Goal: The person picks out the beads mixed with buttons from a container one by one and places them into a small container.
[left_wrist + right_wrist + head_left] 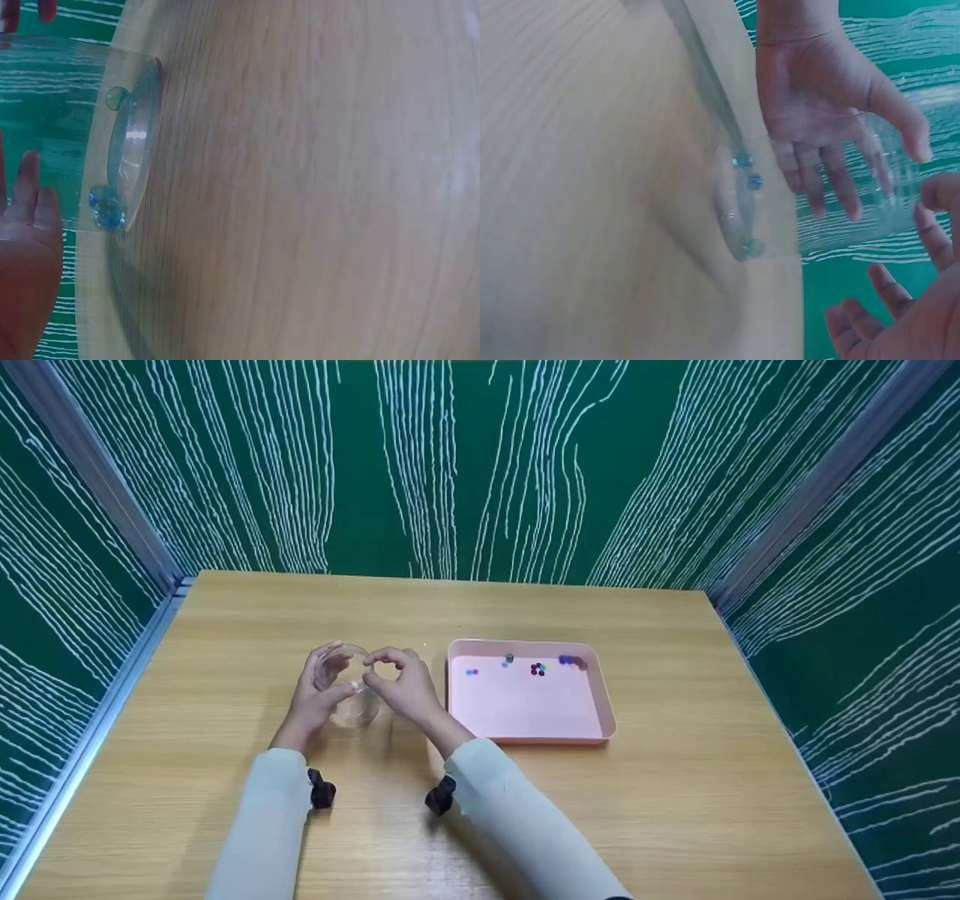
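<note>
A clear jar [357, 709] stands on the table, its mouth up and ridges near its rim. My left hand [315, 697] holds it from the left, fingers behind and thumb in front. A few glassy balls lie in the bottom: a green one [116, 98] and blue ones [109, 217], also visible in the right wrist view. My right hand [407, 686] is at the right of the jar's mouth, thumb and index finger bent towards each other by the rim. Whether something small sits between those fingertips cannot be seen. Its other fingers [889, 289] are spread loosely.
Right of the hands lies a shallow pink tray [532, 712] with small coloured balls, among them dark red ones [538, 669] and blue ones [566, 659]. The wooden table [675, 810] is bounded by green walls [495, 472] with white wavy lines.
</note>
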Tool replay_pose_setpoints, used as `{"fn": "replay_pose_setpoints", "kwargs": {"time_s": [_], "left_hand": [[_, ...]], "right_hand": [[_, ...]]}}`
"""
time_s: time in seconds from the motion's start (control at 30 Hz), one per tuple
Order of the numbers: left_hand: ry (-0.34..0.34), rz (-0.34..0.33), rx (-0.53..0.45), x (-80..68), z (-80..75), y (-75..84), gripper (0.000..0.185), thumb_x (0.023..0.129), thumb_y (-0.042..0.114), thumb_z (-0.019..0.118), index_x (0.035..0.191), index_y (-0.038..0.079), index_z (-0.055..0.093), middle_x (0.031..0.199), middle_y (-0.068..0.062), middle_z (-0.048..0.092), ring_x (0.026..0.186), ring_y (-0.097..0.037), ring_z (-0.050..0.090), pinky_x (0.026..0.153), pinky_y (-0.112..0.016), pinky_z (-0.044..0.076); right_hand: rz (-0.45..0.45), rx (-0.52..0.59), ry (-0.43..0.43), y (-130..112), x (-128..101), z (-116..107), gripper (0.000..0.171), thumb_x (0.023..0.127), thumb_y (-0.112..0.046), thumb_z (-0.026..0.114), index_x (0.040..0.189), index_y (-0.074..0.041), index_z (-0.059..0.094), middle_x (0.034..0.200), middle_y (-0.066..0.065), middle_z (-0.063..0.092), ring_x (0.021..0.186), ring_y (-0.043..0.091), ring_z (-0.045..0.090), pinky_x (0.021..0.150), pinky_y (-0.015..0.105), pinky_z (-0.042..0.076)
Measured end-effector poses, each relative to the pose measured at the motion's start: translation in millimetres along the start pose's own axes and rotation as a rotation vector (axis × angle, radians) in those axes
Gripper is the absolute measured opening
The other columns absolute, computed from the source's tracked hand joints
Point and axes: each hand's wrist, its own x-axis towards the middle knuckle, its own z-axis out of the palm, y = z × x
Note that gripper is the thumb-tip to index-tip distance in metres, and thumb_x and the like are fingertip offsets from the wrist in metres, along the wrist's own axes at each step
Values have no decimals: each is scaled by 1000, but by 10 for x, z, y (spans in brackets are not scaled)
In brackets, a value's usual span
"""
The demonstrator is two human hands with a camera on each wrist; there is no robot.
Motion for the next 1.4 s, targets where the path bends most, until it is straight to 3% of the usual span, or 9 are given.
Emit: {"fn": "replay_pose_setpoints", "kwargs": {"time_s": [0.17, 0.43, 0.7, 0.97, 1.4], "left_hand": [[13, -7, 2, -4, 6, 0, 69, 77, -17, 59, 140, -2, 33, 126, -4, 55, 128, -30, 43, 120, -46, 22], [6, -30, -1, -15, 7, 12, 70, 79, -15, 59, 142, 1, 32, 132, -12, 51, 133, -31, 39, 121, -43, 20], [13, -30, 1, -25, 10, -1, 71, 79, -16, 59, 142, 1, 33, 130, -10, 53, 132, -34, 40, 120, -42, 22], [-11, -79, 78, -20, -2, 35, 68, 84, -10, 59, 144, 6, 32, 139, -19, 44, 135, -32, 36, 122, -43, 15], [15, -40, 13, -12, 14, 5, 69, 81, -16, 58, 143, 1, 32, 135, -23, 45, 132, -37, 37, 122, -43, 16]], "right_hand": [[-34, -61, -5, 4, -15, -142, 34, 84, -19, 69, 117, -19, 64, 121, 5, 61, 119, 26, 53, 103, 44, 42], [30, -240, 29, 39, -88, -372, 48, 81, -39, 68, 127, -36, 56, 134, -3, 53, 127, 21, 46, 103, 50, 41], [-27, -397, 32, 91, -119, -582, 59, 80, -53, 64, 135, -37, 50, 142, -3, 48, 131, 22, 43, 107, 54, 36], [-65, -410, 62, 111, -103, -748, 58, 80, -49, 66, 134, -33, 53, 140, 1, 50, 128, 25, 47, 105, 54, 39], [-53, -435, 76, 77, -137, -933, 58, 80, -48, 66, 134, -32, 53, 141, 0, 49, 129, 25, 45, 106, 55, 37]]}}
